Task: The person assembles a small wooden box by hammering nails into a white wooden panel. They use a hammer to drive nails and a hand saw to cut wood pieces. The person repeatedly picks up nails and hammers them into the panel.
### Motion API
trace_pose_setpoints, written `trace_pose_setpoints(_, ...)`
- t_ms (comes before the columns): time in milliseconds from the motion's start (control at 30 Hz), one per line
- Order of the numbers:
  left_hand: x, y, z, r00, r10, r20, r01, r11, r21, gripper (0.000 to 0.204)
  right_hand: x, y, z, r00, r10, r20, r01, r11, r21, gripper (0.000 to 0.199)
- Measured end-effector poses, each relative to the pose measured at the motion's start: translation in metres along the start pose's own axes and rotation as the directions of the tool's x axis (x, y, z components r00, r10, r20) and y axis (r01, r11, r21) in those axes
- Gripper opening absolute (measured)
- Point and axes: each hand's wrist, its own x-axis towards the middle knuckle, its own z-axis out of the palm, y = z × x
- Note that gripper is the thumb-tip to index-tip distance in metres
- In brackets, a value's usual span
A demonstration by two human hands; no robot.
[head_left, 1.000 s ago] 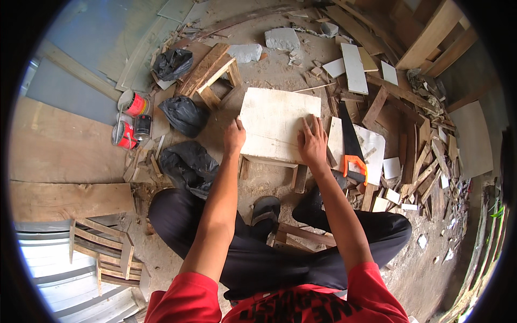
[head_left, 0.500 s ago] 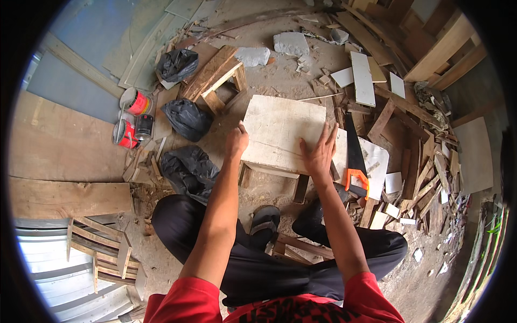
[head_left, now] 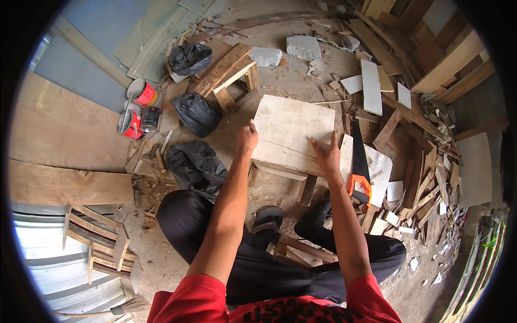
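A person in a red shirt and dark trousers is sitting low on a dusty workshop floor, both bare arms reaching forward and slightly apart to a small pale wooden stool [head_left: 293,134] standing just ahead of the knees. The left hand [head_left: 246,141] is gripping the stool's left edge, thumb lying up on the top board, the other fingers curling over the side and out of view. The right hand [head_left: 326,157] is lying flat on the top board near its right front corner, fingers spread and loose, pressing down rather than clutching. Both elbows are nearly straight, the forearms running up from the lower edge of the frame.

A handsaw with an orange handle [head_left: 360,169] is resting just beside the right hand, on a pale board [head_left: 378,171] to the right of the stool. Black plastic bags [head_left: 195,166] are sitting near the left arm, and red paint cans [head_left: 138,109] are standing farther left by wide plywood sheets [head_left: 64,134]. A second wooden stool [head_left: 227,72] is lying tipped beyond the first. Offcuts and scrap wood [head_left: 420,156] are littering the ground to the right.
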Motion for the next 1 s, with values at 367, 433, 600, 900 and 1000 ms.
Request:
trace_pose_setpoints(367, -0.001, -0.005, 0.007, 0.954, 0.288, -0.088, -0.3, 0.936, -0.182, 0.035, -0.007, 0.003, -0.002, 0.999, -0.012, -0.039, 0.012, 1.0, -0.008, 0.094)
trace_pose_setpoints(433, -0.001, -0.005, 0.001, 0.949, 0.301, -0.092, -0.313, 0.93, -0.195, 0.036, -0.013, -0.003, -0.005, 0.999, -0.018, -0.043, 0.019, 0.999, 0.035, 0.095)
trace_pose_setpoints(600, 0.001, 0.0, -0.003, 0.947, 0.304, -0.106, -0.317, 0.938, -0.138, 0.036, -0.008, -0.01, -0.007, 0.999, 0.033, -0.021, -0.033, 0.999, 0.009, 0.102)
trace_pose_setpoints(900, -0.01, 0.02, -0.001, 0.952, 0.287, -0.104, -0.288, 0.958, 0.01, 0.041, -0.004, -0.013, -0.01, 0.998, 0.061, 0.008, -0.062, 0.997, 0.039, 0.104)
trace_pose_setpoints(1000, -0.009, 0.021, -0.002, 0.66, 0.741, -0.125, -0.704, 0.668, 0.242, 0.044, -0.004, -0.011, -0.012, 0.998, 0.059, 0.012, -0.059, 0.998, -0.012, 0.104)
